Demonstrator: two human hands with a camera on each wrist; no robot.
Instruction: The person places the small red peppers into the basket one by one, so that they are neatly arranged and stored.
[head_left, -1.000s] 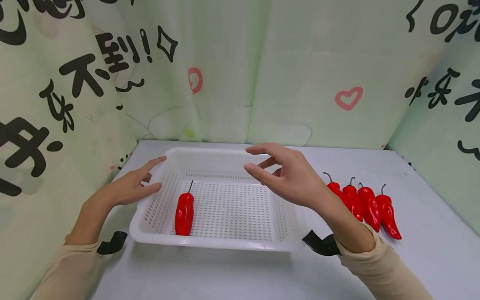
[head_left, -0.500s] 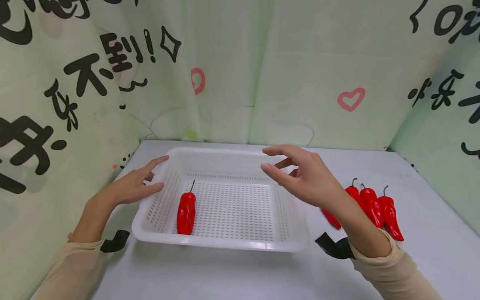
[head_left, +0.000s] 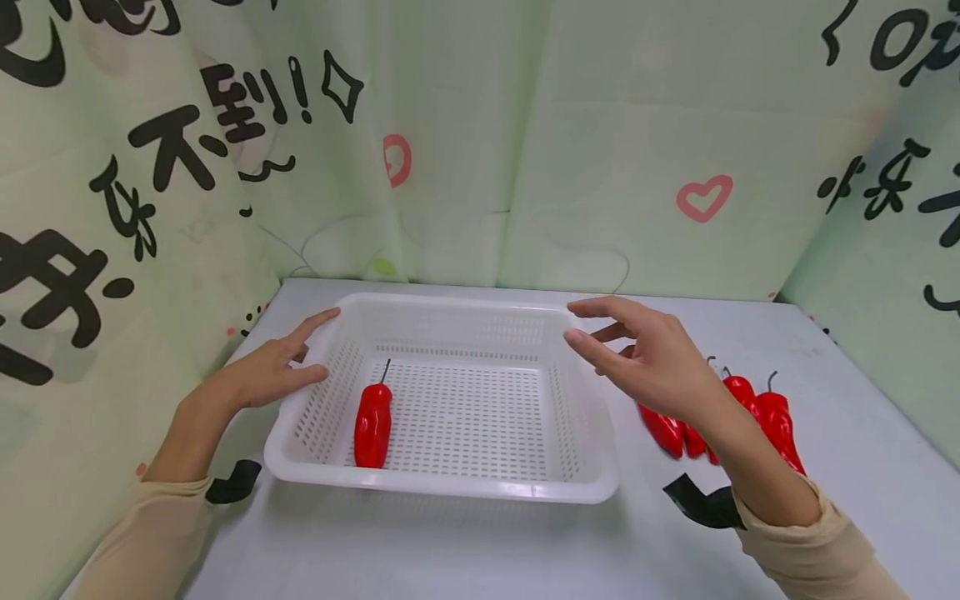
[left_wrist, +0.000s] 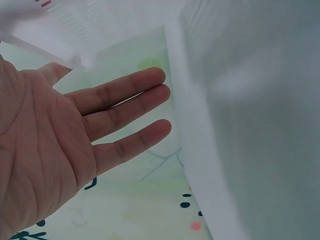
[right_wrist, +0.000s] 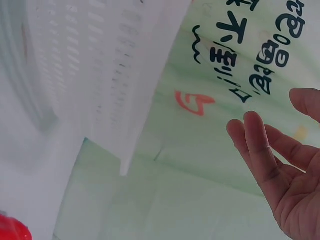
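Note:
A white perforated plastic basket (head_left: pixel 442 493) sits on the table with one red chili pepper (head_left: pixel 372 427) lying in its left part, stem pointing away. My left hand (head_left: pixel 258 373) is at the basket's left rim, thumb and index finger along it. In the left wrist view, that hand's fingers (left_wrist: pixel 135 107) are extended below the rim. My right hand (head_left: pixel 651 354) hovers near the basket's right rim, fingers loosely bent with nothing between them. Beside and partly behind the right forearm lie several more red chili peppers (head_left: pixel 777 421).
The white table (head_left: pixel 450 554) runs back to a pale green curtain (head_left: pixel 600 150) with black lettering and pink hearts. Curtain also hangs at the left and right sides. A black strap (head_left: pixel 705 504) hangs by the right cuff and another black strap (head_left: pixel 234 483) by the left.
My right hand has moved right, from over the basket to its right rim, covering part of the pepper row. The left hand stays at the rim. The pepper in the basket has not moved.

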